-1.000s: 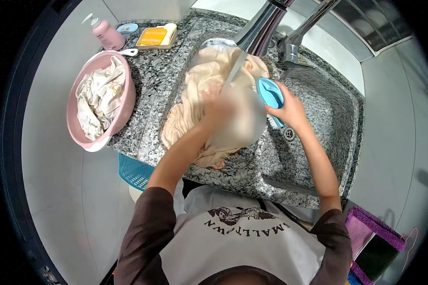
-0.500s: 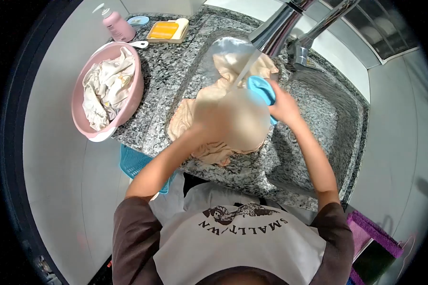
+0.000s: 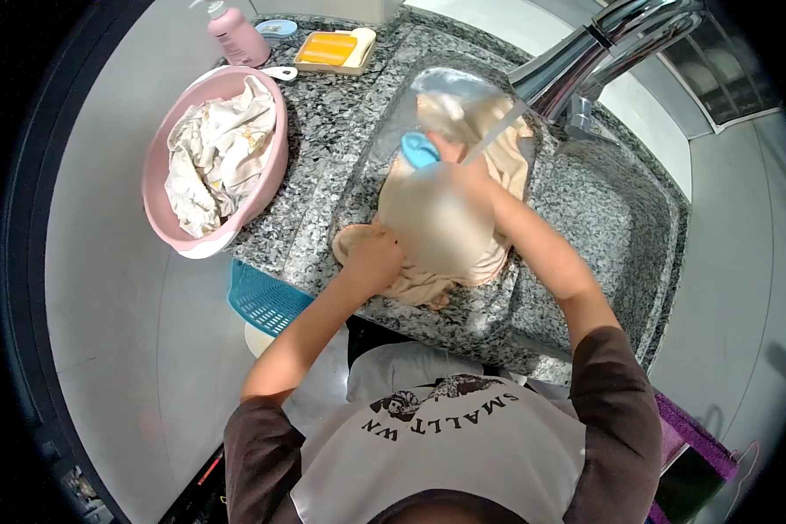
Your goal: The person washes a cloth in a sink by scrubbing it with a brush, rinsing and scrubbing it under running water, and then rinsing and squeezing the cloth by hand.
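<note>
A wet cream garment (image 3: 511,162) with orange-pink edging lies spread over the sloping washboard side of the stone sink. My right hand (image 3: 463,175) is closed on a blue scrub brush (image 3: 420,150), which rests on the cloth's upper part; its bristles are out of sight. Down at the garment's lower left edge, my left hand (image 3: 375,262) grips the fabric with curled fingers. Water runs from the chrome tap (image 3: 561,74) onto the cloth beside my right hand. A blurred round patch covers the garment's middle and part of my right hand.
To the left, a pink basin (image 3: 155,188) holds crumpled white clothes (image 3: 218,153). Behind it stand a pink pump bottle (image 3: 237,37) and a soap tray (image 3: 345,70) with an orange bar (image 3: 328,49). The deeper sink bowl (image 3: 607,218) lies right. A blue basket (image 3: 266,297) sits below the counter.
My right hand has carried the scrub brush leftward across the garment. My left hand has come down to the garment's lower left edge. The whole view has shifted slightly.
</note>
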`<state>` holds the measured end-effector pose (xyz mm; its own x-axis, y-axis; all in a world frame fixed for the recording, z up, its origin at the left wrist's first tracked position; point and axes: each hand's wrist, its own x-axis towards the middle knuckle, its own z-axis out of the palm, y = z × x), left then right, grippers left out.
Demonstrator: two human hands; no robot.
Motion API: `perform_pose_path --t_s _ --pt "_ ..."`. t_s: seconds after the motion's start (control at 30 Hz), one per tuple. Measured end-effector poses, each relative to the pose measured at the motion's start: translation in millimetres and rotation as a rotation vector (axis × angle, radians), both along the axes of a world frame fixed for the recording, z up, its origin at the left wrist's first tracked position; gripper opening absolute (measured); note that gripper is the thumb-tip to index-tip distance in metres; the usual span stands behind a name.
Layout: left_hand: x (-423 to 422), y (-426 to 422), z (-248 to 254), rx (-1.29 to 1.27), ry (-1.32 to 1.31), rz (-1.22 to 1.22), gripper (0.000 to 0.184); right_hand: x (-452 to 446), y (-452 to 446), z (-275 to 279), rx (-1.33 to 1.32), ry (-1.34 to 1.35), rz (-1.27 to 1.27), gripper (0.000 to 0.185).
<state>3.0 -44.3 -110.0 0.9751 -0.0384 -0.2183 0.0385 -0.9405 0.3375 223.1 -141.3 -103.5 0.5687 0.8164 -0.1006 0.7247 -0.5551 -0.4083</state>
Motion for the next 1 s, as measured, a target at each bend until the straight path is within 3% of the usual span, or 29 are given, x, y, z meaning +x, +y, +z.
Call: perform_pose_path --t_s 0.03,0.17,0.23,0.27,0.3,0.37,0.43,0.47,0.57,0.63,0.67,0.73,0.83,0.93,1.0 --pt "-1 2 2 -0.027 -0.012 -0.024 0.022 4 6 6 -0.114 -0.04 -0.058 0.077" --pt "-3 4 21 -0.02 -0.114 0.033 0.02 -35 7 20 -0.082 -0.05 -0.062 0.079" --pt "-7 2 24 -0.093 -0.087 0.065 0.019 -73 7 14 -0.114 -0.074 0.173 0.083" --pt "-9 1 25 -0.091 -0.089 0.06 0.019 -66 4 -4 -0.112 -0.076 0.169 0.083" --pt "-10 1 25 -0.08 -0.104 0.04 0.019 -51 -1 -31 0.054 0.016 0.117 0.083" --pt "-7 3 24 -0.066 -0.125 0.024 0.019 -7 5 -37 0.097 0.18 -0.045 0.082" --pt "-6 5 21 -0.083 -0.061 0.009 0.019 26 8 -23 -0.052 0.092 -0.135 0.079" --pt "-4 7 24 -0.08 -0.063 0.004 0.019 34 5 -19 -0.074 -0.081 -0.102 0.077" --pt "4 11 30 -0.108 0.078 -0.001 0.019 38 -2 14 -0.166 -0.143 -0.215 0.077" --pt "19 10 13 -0.055 -0.183 -0.129 0.024 30 -17 21 -0.1 -0.13 -0.269 0.079" --pt "28 6 4 -0.058 -0.184 -0.134 0.024 25 -26 25 -0.007 -0.118 -0.27 0.08" --pt "51 -3 -16 -0.061 -0.377 -0.194 0.039 23 -41 31 0.086 -0.143 -0.258 0.079" --pt "91 0 -28 0.087 -0.285 -0.221 0.052 6 -64 65 -0.05 -0.03 -0.368 0.078" --pt "117 -9 -25 0.099 -0.185 -0.029 0.054 -3 -94 61 0.026 -0.047 -0.367 0.082" --pt "117 -30 -24 0.161 -0.186 -0.035 0.055 -8 -107 57 0.108 -0.087 -0.354 0.08"
